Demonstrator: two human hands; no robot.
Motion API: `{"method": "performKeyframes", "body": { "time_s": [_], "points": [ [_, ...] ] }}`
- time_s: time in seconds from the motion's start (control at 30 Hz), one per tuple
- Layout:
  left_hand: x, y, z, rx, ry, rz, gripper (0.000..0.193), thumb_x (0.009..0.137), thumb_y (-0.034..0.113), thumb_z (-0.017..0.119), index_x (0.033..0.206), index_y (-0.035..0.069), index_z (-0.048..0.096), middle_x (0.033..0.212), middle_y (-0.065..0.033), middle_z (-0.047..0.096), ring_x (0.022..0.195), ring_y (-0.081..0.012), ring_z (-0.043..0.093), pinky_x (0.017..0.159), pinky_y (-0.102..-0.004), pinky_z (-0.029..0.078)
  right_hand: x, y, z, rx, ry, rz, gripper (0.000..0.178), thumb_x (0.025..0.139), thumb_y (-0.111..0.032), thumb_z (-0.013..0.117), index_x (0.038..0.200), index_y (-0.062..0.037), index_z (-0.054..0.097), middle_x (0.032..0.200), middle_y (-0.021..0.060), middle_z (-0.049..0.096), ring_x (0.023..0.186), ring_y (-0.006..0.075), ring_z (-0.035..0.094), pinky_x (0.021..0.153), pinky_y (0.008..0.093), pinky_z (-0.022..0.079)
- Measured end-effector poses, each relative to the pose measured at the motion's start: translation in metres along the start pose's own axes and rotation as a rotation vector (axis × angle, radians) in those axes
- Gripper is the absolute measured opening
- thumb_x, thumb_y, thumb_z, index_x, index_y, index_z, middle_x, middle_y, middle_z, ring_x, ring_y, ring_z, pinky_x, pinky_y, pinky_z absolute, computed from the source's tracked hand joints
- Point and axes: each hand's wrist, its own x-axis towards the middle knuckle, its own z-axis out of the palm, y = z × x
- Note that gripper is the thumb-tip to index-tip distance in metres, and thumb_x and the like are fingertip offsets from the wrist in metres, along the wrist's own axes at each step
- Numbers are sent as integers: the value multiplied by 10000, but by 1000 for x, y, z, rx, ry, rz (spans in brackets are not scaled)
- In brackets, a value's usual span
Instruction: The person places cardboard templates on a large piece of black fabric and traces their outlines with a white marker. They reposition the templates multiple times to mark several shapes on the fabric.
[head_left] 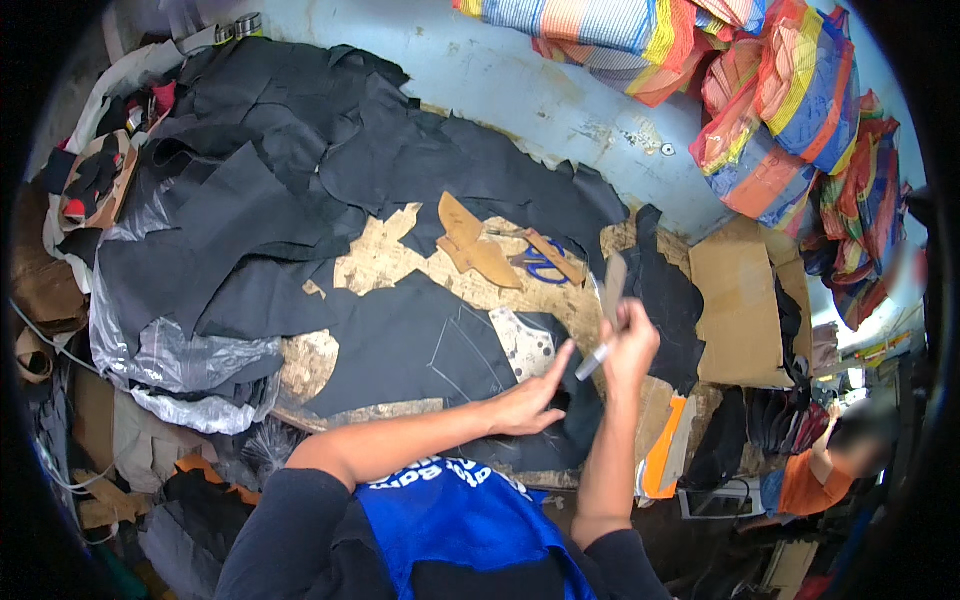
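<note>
Black leather-like sheet (400,345) lies in front of me with thin pale outlines drawn on it. A pale template (524,345) with dark holes rests on its right part. My left hand (530,402) is spread beside the template's lower edge, low over the black material, fingers stretched and holding nothing. My right hand (630,342) is raised to the right of it, closed round a flat grey blade-like tool (615,280) that sticks up. A short pale shaft (592,362) points down-left from the same hand; I cannot tell whether both are one tool.
Blue-handled scissors (545,262) and brown template pieces (470,240) lie on the worn board (375,255) beyond. Black sheets (230,220) pile up at left. A cardboard box (738,300) and striped bags (770,150) stand right. A person in orange (808,488) is far right.
</note>
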Motion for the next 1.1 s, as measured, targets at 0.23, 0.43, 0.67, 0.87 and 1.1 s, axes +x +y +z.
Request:
{"method": "performKeyframes", "body": {
  "time_s": [0.23, 0.43, 0.67, 0.87, 1.1],
  "points": [
    [-24, 10, -7, 127, -318, 67, 570, 757, 133, 679, 1238, -49, 434, 1242, -259, 487, 1160, -400, 481, 990, -446, 401, 38, -63, 110, -12, -252, -345, 273, 731, 28, 524, 985, -4, 620, 882, 219, 624, 822, 391, 616, 753, 429, 484],
    [-113, -3, -117, 796, 593, -339, 556, 657, 195, 758, 1165, 74, 566, 1190, -137, 540, 1145, -325, 470, 940, -456, 387, 21, -46, 109, 102, -83, -343, 384, 770, -2, 591, 1152, 11, 564, 828, 205, 606, 646, 290, 619, 596, 361, 481],
    [-153, -6, -147, 708, 750, -828, 771, 597, 259, 832, 1240, -18, 508, 627, -71, 584, 629, -264, 609, 656, -361, 494, -71, -18, 60, -114, -403, 123, 609, 586, -283, 847, 1072, -3, 611, 964, 199, 657, 909, 354, 636, 796, 397, 502],
    [-150, -25, -134, 224, 800, -571, 405, 713, 72, 727, 1089, -39, 623, 782, -86, 644, 752, -176, 637, 717, -279, 494, -45, 23, 32, -274, -108, 301, 614, 591, -274, 860, 1071, 22, 618, 955, 207, 671, 896, 326, 658, 803, 378, 505],
    [-128, -35, -123, -282, 774, -458, 430, 802, -75, 593, 1224, -73, 509, 1065, -146, 653, 942, -140, 621, 818, -248, 488, -86, -12, 44, -140, -431, 258, 546, 551, -243, 865, 980, -28, 606, 824, 145, 672, 784, 286, 663, 712, 371, 506]
  ]
}}
